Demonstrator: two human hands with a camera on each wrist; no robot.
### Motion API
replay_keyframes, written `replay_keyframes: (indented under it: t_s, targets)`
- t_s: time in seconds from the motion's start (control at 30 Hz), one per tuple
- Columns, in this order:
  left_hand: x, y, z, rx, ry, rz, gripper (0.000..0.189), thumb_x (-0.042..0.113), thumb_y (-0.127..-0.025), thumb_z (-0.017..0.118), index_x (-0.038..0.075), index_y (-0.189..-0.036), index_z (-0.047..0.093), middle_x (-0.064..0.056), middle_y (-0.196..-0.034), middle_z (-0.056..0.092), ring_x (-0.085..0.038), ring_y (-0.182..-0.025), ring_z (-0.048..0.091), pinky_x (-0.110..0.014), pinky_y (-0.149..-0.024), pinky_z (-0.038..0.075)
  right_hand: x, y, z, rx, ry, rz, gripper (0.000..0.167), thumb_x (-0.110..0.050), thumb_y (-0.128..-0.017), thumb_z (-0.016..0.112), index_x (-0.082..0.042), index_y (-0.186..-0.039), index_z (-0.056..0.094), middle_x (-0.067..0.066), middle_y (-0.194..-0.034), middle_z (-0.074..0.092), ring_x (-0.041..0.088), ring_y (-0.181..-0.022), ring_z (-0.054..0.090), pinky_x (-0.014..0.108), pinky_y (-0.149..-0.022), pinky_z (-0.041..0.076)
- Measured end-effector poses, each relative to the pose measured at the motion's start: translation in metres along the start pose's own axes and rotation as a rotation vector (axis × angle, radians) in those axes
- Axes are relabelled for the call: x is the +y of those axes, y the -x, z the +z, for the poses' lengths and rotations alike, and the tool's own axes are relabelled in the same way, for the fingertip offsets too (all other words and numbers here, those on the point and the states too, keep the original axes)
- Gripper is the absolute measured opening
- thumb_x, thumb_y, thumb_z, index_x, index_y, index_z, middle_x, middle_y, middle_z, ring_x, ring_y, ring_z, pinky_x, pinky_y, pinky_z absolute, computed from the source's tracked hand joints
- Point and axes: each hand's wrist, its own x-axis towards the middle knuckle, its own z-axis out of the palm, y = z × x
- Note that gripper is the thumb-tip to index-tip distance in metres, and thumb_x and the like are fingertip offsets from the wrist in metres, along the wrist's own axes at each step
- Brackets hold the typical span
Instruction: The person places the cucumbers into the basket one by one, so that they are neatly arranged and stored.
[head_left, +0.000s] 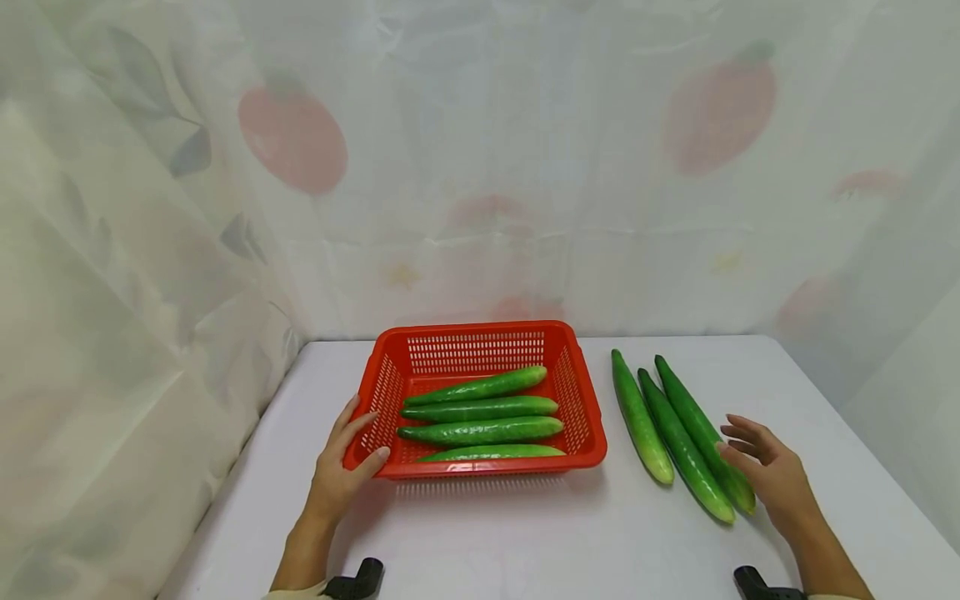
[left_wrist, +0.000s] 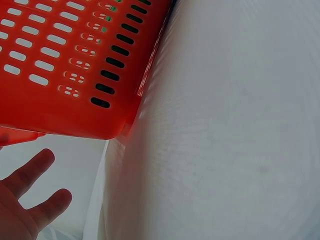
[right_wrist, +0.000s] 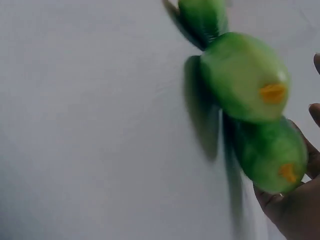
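A red plastic basket (head_left: pixel 588 417) with slotted walls stands on the white table. Several green cucumbers (head_left: pixel 480 431) lie crosswise inside it. My left hand (head_left: pixel 337 471) is at the basket's front left corner, fingers spread and thumb near the front rim; whether it touches is hard to tell. To the right of the basket, three more cucumbers (head_left: pixel 686 446) lie side by side at a slant. My right hand (head_left: pixel 772 471) is beside the rightmost one, fingers loosely bent and holding nothing. In the right wrist view, two pale cucumber ends (right_wrist: pixel 245 77) appear close to this hand.
The white table (head_left: pixel 487 542) reaches back to a pale curtain (head_left: pixel 510 167) printed with faded red fruit. Another curtain (head_left: pixel 112 375) hangs along the left edge. A pale wall (head_left: pixel 915 350) closes off the right side.
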Motion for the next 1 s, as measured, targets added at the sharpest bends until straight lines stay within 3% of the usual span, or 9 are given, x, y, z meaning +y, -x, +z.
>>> replay_keyframes:
  t_s: [0.13, 0.23, 0.33, 0.4, 0.5, 0.7, 1.0]
  targets:
    - [0.0, 0.0, -0.001, -0.002, 0.007, 0.002, 0.051, 0.017, -0.084, 0.072, 0.006, -0.132, 0.057, 0.0, -0.155, 0.026, -0.023, -0.139, 0.026, -0.013, -0.095, 0.032, 0.007, -0.001, 0.003, -0.024, 0.02, 0.034, 0.064, -0.033, -0.094, 0.064, -0.002, -0.144, 0.04, 0.022, -0.13, 0.05, -0.001, -0.103, 0.047, 0.009, -0.075, 0.039]
    - [0.0, 0.0, -0.001, 0.001, 0.006, 0.003, 0.051, 0.017, -0.084, 0.072, 0.006, -0.132, 0.057, 0.0, -0.155, 0.026, -0.023, -0.139, 0.025, -0.013, -0.096, 0.031, 0.008, -0.002, 0.005, -0.042, 0.033, 0.058, 0.066, -0.034, -0.094, 0.064, -0.002, -0.144, 0.039, 0.025, -0.132, 0.049, 0.018, -0.112, 0.05, 0.013, -0.076, 0.039]
    - [0.0, 0.0, -0.001, 0.002, 0.0, 0.002, 0.051, 0.017, -0.084, 0.072, 0.007, -0.132, 0.057, 0.001, -0.155, 0.026, -0.022, -0.139, 0.025, -0.012, -0.096, 0.031, 0.008, -0.004, 0.007, -0.063, 0.053, 0.073, 0.069, -0.036, -0.093, 0.065, 0.0, -0.145, 0.037, 0.029, -0.133, 0.047, 0.04, -0.115, 0.048, 0.029, -0.083, 0.043]
    - [0.0, 0.0, -0.001, -0.001, -0.001, 0.001, 0.052, 0.017, -0.084, 0.072, 0.007, -0.133, 0.057, 0.001, -0.155, 0.026, -0.022, -0.139, 0.025, -0.013, -0.095, 0.032, 0.008, -0.004, 0.009, -0.07, 0.069, 0.073, 0.07, -0.036, -0.092, 0.066, 0.001, -0.144, 0.037, 0.032, -0.133, 0.046, 0.047, -0.116, 0.046, 0.044, -0.087, 0.043]
    - [0.0, 0.0, -0.001, -0.003, -0.001, -0.003, 0.052, 0.017, -0.084, 0.071, 0.007, -0.133, 0.057, 0.001, -0.155, 0.026, -0.022, -0.138, 0.026, -0.013, -0.094, 0.033, 0.009, -0.006, 0.012, -0.07, 0.098, 0.054, 0.069, -0.035, -0.092, 0.066, 0.003, -0.142, 0.039, 0.035, -0.13, 0.046, 0.05, -0.115, 0.046, 0.059, -0.088, 0.039]
    - [0.0, 0.0, -0.001, -0.003, 0.003, -0.009, 0.052, 0.018, -0.085, 0.071, 0.007, -0.133, 0.057, 0.002, -0.155, 0.026, -0.022, -0.138, 0.026, -0.013, -0.094, 0.034, 0.012, -0.007, 0.015, -0.053, 0.174, 0.024, 0.063, -0.032, -0.092, 0.067, 0.005, -0.138, 0.043, 0.037, -0.125, 0.05, 0.05, -0.112, 0.048, 0.059, -0.087, 0.039]
    - [-0.001, 0.001, 0.0, -0.006, 0.01, -0.007, 0.052, 0.018, -0.085, 0.072, 0.007, -0.133, 0.056, 0.001, -0.156, 0.025, -0.022, -0.139, 0.024, -0.013, -0.094, 0.033, 0.005, -0.007, 0.015, 0.037, 0.232, 0.163, 0.059, -0.035, -0.092, 0.066, 0.006, -0.132, 0.05, 0.034, -0.126, 0.052, 0.053, -0.118, 0.043, 0.063, -0.093, 0.033]
